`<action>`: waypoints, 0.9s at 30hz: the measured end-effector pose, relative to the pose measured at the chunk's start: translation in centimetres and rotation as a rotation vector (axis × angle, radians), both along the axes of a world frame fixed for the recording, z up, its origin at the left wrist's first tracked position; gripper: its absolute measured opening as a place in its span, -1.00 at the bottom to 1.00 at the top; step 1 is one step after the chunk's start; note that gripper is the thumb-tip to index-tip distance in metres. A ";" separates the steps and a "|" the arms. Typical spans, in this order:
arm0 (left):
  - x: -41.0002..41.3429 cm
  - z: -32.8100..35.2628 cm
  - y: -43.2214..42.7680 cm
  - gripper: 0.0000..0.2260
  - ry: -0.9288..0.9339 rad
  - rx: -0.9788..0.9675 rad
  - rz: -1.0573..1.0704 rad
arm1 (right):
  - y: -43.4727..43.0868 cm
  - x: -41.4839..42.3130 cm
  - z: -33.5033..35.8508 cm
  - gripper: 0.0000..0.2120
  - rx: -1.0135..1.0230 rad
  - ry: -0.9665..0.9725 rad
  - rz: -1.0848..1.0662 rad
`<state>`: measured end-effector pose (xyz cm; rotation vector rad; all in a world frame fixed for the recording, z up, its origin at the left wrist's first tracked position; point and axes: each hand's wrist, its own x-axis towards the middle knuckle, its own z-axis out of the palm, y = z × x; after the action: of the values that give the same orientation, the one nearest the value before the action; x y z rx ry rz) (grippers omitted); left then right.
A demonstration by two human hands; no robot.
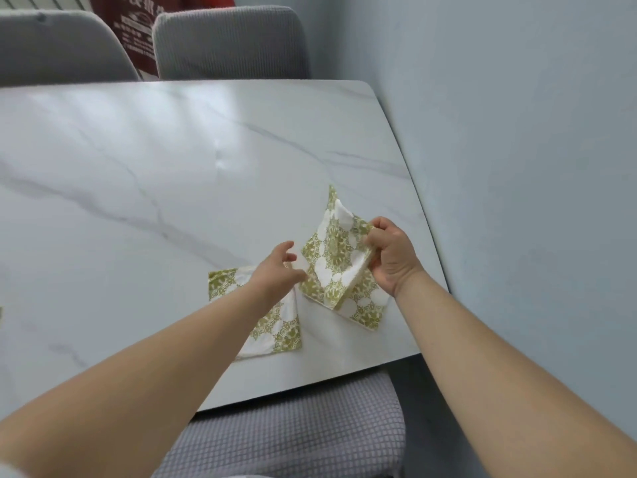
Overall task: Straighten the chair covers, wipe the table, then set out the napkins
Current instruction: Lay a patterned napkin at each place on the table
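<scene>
Near table (172,167) right edge: napkin step in hand. Right hand (389,257) pinches napkin stack (331,257), raised. Left hand (275,270), fingers loosely spread, reaches over laid napkin (282,332). Next, probably: peel single sheet cleanly.

Three napkins (286,332) (331,250) (367,310) (maybe four), three chairs (58,46) (231,43) (293,432)

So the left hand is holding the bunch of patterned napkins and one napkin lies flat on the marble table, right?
Not quite: in the head view the right hand holds the bunch of napkins; the left hand is open, reaching toward it. One napkin does lie flat on the marble table.
</scene>
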<state>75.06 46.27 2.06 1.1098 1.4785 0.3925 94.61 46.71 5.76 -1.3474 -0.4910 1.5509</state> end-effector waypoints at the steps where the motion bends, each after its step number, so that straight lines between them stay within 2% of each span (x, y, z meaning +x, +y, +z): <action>1: -0.6 0.6 0.5 -0.33 -0.059 -0.005 0.054 | 0.1 -0.4 0.9 -0.80 0.020 0.065 0.073; 5: -3.9 3.1 1.6 -0.20 -0.298 -0.048 0.154 | 0.5 -1.8 3.7 -0.84 0.058 0.248 0.391; 7: -6.0 4.5 1.3 -0.25 -0.337 -0.096 0.070 | 0.9 -2.6 4.2 -0.88 0.059 0.364 0.454; 9: -7.9 5.5 0.6 -0.38 -0.373 -0.166 0.012 | 1.2 -3.3 4.3 -0.86 0.041 0.415 0.445; 11: -9.9 6.4 -0.7 -0.51 -0.401 -0.210 0.064 | 1.4 -4.6 3.8 -0.75 -0.030 0.402 0.406; 13: -11.8 6.6 -1.9 -0.60 -0.355 -0.198 0.178 | 1.1 -6.3 2.9 -0.48 -0.144 0.396 0.365; 14: -13.2 6.6 -2.7 -0.63 -0.318 -0.178 0.258 | 0.8 -7.8 2.5 -0.43 -0.195 0.353 0.391; 17: -17.4 6.5 -4.7 -0.69 -0.232 -0.170 0.425 | -0.7 -12.4 1.9 -0.54 -0.342 0.198 0.527; 20: -21.1 7.2 -6.5 -0.73 -0.145 -0.172 0.473 | -2.0 -17.0 1.8 -0.61 -0.430 0.095 0.640; 23: -26.0 8.1 -8.3 -0.72 -0.095 -0.153 0.518 | -2.6 -23.6 2.5 -0.72 -0.426 -0.036 0.693; 27: -33.6 8.5 -10.2 -0.69 -0.100 -0.099 0.591 | -3.2 -33.1 4.0 -0.66 -0.369 -0.116 0.760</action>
<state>41.44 36.02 10.60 0.5475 1.7003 0.7612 61.47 43.51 9.73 -1.6386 -0.8922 2.2690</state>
